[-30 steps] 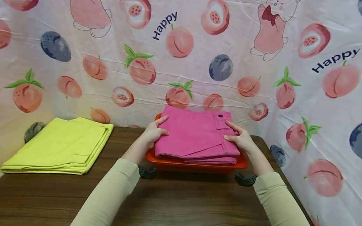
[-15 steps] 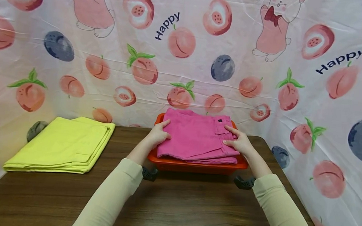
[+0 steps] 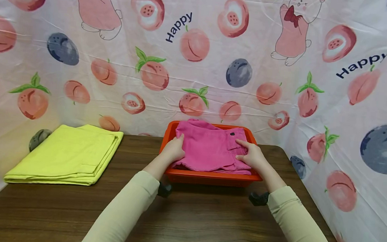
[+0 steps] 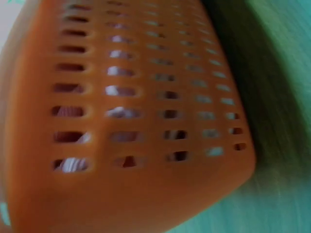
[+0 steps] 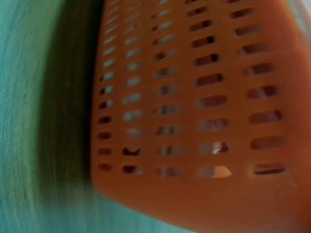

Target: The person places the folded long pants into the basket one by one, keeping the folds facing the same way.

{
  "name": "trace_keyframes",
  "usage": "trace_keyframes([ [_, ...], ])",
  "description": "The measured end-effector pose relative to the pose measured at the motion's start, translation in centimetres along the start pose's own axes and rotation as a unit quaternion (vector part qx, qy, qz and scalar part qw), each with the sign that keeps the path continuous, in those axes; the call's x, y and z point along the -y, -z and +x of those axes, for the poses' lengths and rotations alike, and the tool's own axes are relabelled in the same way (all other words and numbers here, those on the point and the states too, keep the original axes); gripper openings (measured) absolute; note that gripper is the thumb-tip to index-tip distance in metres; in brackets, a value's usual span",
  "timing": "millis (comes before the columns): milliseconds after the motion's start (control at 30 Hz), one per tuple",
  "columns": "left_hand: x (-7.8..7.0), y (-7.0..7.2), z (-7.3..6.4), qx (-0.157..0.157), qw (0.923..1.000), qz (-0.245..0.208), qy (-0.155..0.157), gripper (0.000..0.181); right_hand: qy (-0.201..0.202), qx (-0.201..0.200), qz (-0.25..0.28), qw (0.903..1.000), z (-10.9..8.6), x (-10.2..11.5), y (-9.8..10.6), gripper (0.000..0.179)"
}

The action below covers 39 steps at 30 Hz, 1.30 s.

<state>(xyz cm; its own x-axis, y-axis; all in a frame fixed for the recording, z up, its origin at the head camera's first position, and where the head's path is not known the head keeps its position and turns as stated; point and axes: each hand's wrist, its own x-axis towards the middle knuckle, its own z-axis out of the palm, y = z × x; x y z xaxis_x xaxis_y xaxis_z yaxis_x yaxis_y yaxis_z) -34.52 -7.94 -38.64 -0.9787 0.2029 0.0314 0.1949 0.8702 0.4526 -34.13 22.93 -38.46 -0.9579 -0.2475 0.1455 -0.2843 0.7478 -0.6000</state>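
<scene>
Folded pink pants (image 3: 208,148), with a dark button near the upper right corner, lie inside a red plastic basket (image 3: 214,178). My left hand (image 3: 174,148) grips their left edge, and my right hand (image 3: 254,155) holds the right edge with thumb and forefinger showing on top. The remaining fingers are hidden. Slotted walls of the basket fill the left wrist view (image 4: 146,194) and the right wrist view (image 5: 160,199), with bits of pink showing through the slots; neither wrist view shows a hand clearly.
A folded yellow garment (image 3: 66,155) lies on the left part of the dark wooden table (image 3: 200,219). Behind and to both sides hangs a fruit-patterned cloth (image 3: 197,61), close to the basket's far side.
Both hands have lowered the pink pants deeper into the basket, so more of its rim shows. The left hand has shifted slightly right, and the pants' back left part has bunched up.
</scene>
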Motion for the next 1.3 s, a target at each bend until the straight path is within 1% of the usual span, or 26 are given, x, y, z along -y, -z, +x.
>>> trace_keyframes([
  [67,-0.1,-0.5,0.0,0.006,0.9995,0.029,0.007,0.074,0.016,0.0,-0.025,0.9995,0.0,0.0,-0.2,0.062],
  [167,-0.4,-0.9,0.0,0.019,0.9978,0.059,0.026,0.073,0.036,-0.003,-0.051,0.9981,0.0,0.0,-0.5,0.062],
  [267,-0.8,-1.3,-0.2,0.041,0.9946,0.084,0.046,0.071,0.048,0.0,-0.076,0.996,0.0,-0.1,-0.8,0.063],
  [367,-1.1,-1.6,-0.5,0.055,0.9912,0.105,0.058,0.067,0.044,0.011,-0.101,0.9939,0.0,0.0,-1.0,0.064],
  [467,-1.2,-1.9,-1.0,0.055,0.9892,0.12,0.064,0.064,0.028,0.027,-0.117,0.9923,-0.1,0.3,-1.0,0.064],
  [633,-1.4,-2.1,-1.6,0.051,0.9894,0.118,0.068,0.062,-0.005,0.05,-0.145,0.9882,-0.3,0.9,-1.1,0.063],
  [767,-1.6,-2.0,-1.9,0.046,0.9897,0.122,0.059,0.059,-0.028,0.06,-0.155,0.9858,-0.6,1.4,-1.2,0.063],
  [867,-1.7,-2.0,-2.2,0.043,0.9904,0.115,0.063,0.057,-0.028,0.074,-0.169,0.9824,-0.7,1.5,-1.3,0.063],
  [1000,-1.6,-2.0,-2.5,0.049,0.99,0.112,0.07,0.056,-0.009,0.094,-0.203,0.9746,-1.0,1.5,-1.7,0.062],
  [1100,-1.5,-2.2,-2.6,0.055,0.9859,0.149,0.052,0.057,0.006,0.094,-0.227,0.9694,-1.3,1.5,-1.9,0.06],
  [1200,-1.4,-2.3,-2.7,0.051,0.9807,0.187,0.024,0.061,0.02,0.083,-0.24,0.9671,-1.6,1.3,-2.0,0.06],
  [1233,-1.3,-2.4,-2.7,0.047,0.9788,0.199,0.012,0.063,0.025,0.075,-0.239,0.9677,-1.7,1.2,-2.1,0.061],
  [1300,-1.3,-2.3,-2.8,0.039,0.9771,0.209,-0.005,0.068,0.037,0.06,-0.236,0.9693,-1.9,1.1,-2.1,0.065],
])
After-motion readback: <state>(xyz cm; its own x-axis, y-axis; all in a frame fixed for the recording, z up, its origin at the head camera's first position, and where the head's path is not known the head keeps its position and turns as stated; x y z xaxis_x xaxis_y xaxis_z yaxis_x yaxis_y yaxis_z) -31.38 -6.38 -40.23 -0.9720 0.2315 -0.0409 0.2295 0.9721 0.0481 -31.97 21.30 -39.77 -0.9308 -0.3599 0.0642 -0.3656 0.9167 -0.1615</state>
